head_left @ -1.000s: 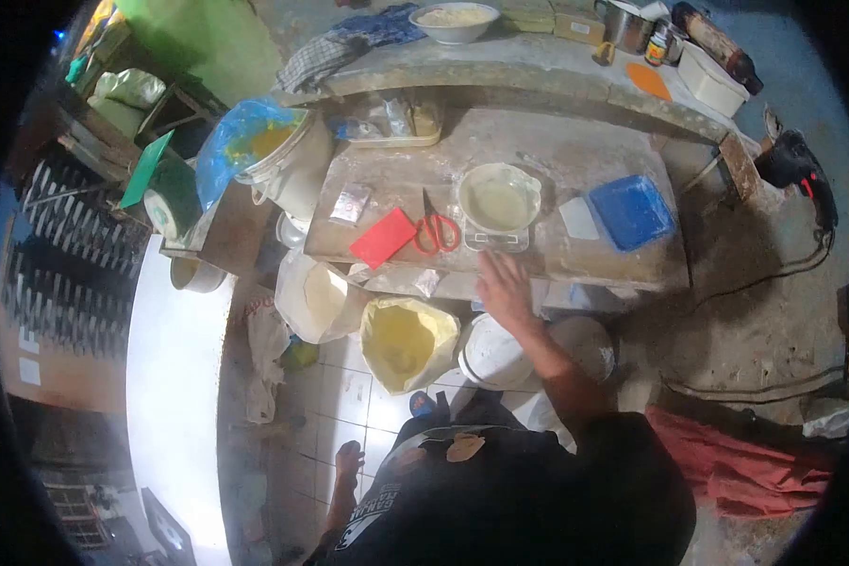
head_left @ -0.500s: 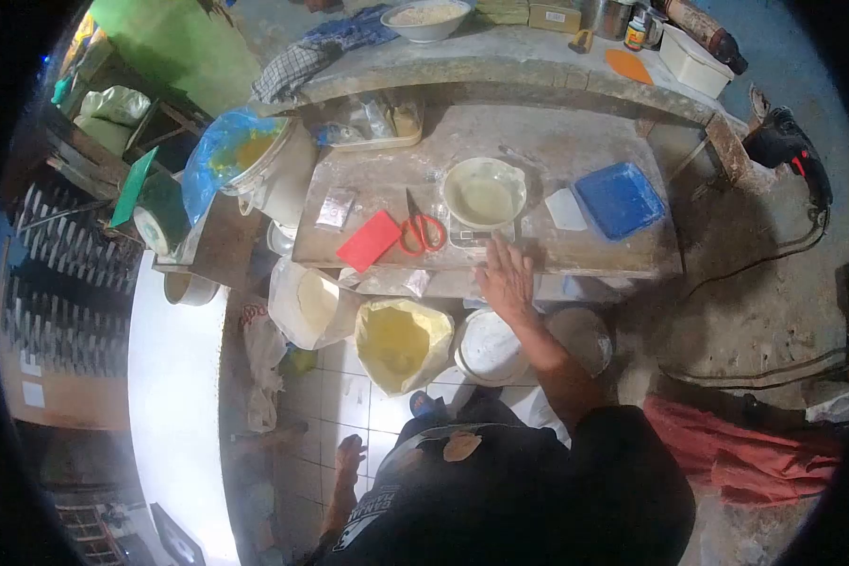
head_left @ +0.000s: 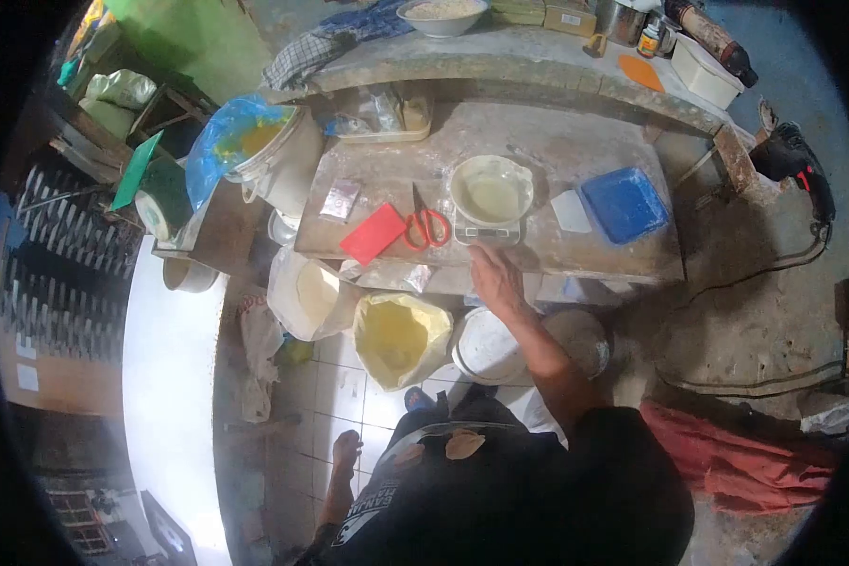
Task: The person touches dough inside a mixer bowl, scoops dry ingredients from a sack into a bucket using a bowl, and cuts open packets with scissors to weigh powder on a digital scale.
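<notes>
My right hand is at the front edge of the worktable, its fingers bent and drawn together, with nothing visible in them. Its fingertips are at the front of a small digital scale; I cannot tell whether they touch it. On that scale rests a pale bowl with a light powder inside. My left hand hangs low at my side above the tiled floor, loosely open and holding nothing. Left of the scale lie orange-handled scissors and a red rectangular item.
A blue tray and a white card lie to the right. Below the table stand an open sack of yellow powder and a white lidded bucket. A bucket with a blue bag is at left; a power drill at far right.
My right hand's fingers, spread over the scale's front edge before, are now bent together and slightly lower. The view has shifted a little. My left hand still hangs down.
</notes>
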`<action>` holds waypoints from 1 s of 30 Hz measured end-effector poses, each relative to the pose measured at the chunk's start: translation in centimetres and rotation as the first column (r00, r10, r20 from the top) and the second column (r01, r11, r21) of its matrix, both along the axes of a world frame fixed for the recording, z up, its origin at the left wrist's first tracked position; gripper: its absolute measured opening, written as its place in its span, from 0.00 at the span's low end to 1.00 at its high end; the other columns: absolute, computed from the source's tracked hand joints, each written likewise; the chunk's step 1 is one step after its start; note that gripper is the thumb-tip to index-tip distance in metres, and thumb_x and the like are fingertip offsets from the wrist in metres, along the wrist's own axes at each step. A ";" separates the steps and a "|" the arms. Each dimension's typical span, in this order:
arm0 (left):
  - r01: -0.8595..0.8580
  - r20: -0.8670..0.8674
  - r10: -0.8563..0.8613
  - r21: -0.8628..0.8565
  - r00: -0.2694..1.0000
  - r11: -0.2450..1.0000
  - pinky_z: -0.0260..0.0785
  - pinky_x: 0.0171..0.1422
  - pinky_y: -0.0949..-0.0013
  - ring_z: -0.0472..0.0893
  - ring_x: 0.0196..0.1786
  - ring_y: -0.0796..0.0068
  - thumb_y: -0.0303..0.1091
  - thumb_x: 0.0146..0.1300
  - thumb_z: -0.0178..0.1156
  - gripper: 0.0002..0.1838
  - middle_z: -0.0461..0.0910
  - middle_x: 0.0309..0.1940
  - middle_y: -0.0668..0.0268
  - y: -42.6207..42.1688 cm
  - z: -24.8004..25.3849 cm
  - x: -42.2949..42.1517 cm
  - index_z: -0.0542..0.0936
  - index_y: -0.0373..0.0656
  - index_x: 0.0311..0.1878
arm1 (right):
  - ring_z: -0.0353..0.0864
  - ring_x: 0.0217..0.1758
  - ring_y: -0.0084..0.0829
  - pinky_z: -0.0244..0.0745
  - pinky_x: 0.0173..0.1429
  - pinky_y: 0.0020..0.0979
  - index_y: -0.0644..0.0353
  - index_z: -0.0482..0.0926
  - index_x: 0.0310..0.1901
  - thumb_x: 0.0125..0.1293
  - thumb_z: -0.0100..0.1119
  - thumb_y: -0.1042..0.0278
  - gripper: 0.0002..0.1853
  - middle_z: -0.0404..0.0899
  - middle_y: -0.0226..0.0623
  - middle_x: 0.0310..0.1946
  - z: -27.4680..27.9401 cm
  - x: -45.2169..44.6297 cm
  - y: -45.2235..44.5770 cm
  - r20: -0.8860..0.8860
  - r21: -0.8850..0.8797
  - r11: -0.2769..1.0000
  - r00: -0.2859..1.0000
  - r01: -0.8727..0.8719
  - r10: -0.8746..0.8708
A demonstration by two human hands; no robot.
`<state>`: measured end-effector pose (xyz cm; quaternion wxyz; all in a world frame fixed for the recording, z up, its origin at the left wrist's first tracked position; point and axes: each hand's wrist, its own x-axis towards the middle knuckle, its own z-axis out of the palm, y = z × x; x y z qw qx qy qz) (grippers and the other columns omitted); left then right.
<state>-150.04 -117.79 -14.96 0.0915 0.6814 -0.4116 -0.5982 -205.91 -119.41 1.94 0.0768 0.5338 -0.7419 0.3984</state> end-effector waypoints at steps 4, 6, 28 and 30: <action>0.080 0.020 -0.078 -0.138 0.997 0.987 0.72 0.45 0.66 0.80 0.46 0.70 0.46 0.64 0.63 0.28 0.79 0.48 0.61 -1.9 2.0 -2.5 0.73 0.37 0.60 | 0.79 0.52 0.47 0.76 0.54 0.47 0.56 0.74 0.55 0.63 0.53 0.71 0.17 0.72 0.40 0.59 -1.4 -0.3 -2.4 -0.018 0.196 0.979 0.999 0.048 -0.045; 0.055 -0.023 -0.063 -0.254 0.998 0.966 0.72 0.45 0.67 0.80 0.46 0.71 0.46 0.64 0.62 0.28 0.80 0.46 0.63 -2.3 4.9 -4.5 0.73 0.37 0.61 | 0.79 0.54 0.47 0.76 0.54 0.48 0.56 0.73 0.55 0.63 0.52 0.70 0.18 0.72 0.38 0.61 -1.6 -0.2 -3.0 0.002 0.281 0.958 0.999 0.052 -0.055; 0.607 0.511 -0.356 -0.756 0.782 0.246 0.73 0.48 0.47 0.81 0.44 0.43 0.51 0.65 0.55 0.20 0.82 0.35 0.48 -47.4 17.0 -35.1 0.81 0.42 0.34 | 0.79 0.51 0.53 0.77 0.50 0.48 0.63 0.70 0.55 0.66 0.50 0.69 0.17 0.76 0.53 0.49 1.6 6.1 -15.1 -0.005 0.419 0.882 0.972 0.214 -0.233; 0.605 0.503 -0.359 -0.745 0.786 0.281 0.73 0.48 0.48 0.81 0.43 0.44 0.50 0.63 0.56 0.19 0.82 0.35 0.48 -49.4 15.4 -36.7 0.81 0.43 0.37 | 0.79 0.52 0.53 0.78 0.49 0.48 0.64 0.71 0.53 0.68 0.47 0.67 0.15 0.76 0.54 0.48 2.0 6.8 -16.7 -0.090 0.589 0.753 0.950 0.291 -0.298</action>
